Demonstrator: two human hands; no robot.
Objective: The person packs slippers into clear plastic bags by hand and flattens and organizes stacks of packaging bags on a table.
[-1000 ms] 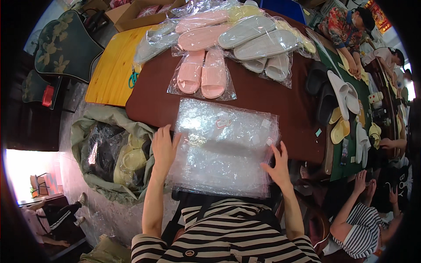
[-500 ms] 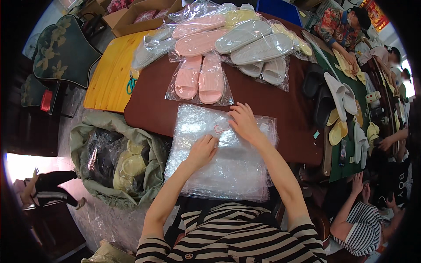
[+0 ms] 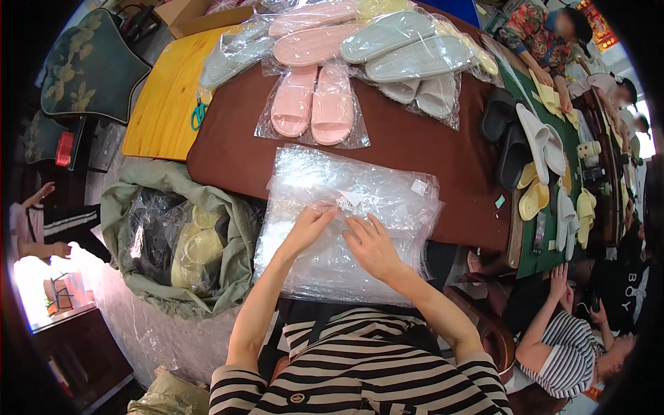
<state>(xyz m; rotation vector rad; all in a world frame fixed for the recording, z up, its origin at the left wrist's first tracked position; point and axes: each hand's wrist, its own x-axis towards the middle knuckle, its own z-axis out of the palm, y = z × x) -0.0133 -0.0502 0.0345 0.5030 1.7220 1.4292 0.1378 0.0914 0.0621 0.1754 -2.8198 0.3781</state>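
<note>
A stack of clear plastic bags (image 3: 297, 180) lies before me at the table's near edge, its lower part reaching over my lap. My left hand (image 3: 309, 229) is on the top bag, its fingers closed together at a wrinkled spot near the middle. Just right of it, my right hand (image 3: 373, 247) lies on the bags with its fingers apart. A small white label (image 3: 419, 187) shows near the stack's upper right corner. Beyond the stack sits a bagged pair of pink slippers (image 3: 312, 107), which neither hand touches.
Bagged grey slippers (image 3: 415, 59) and more pink ones are heaped at the far side of the brown table (image 3: 443, 166). Black slippers (image 3: 513, 149) stand at the right. A green sack (image 3: 242, 256) holds bagged slippers at left. Scissors (image 3: 199, 115) lie on a yellow board (image 3: 162, 97). Co-workers sit at right.
My right hand has drawn back toward me and to the left, off the stack's upper part. My left hand has shifted slightly left, its fingers reaching further right. The view has tilted a little.
</note>
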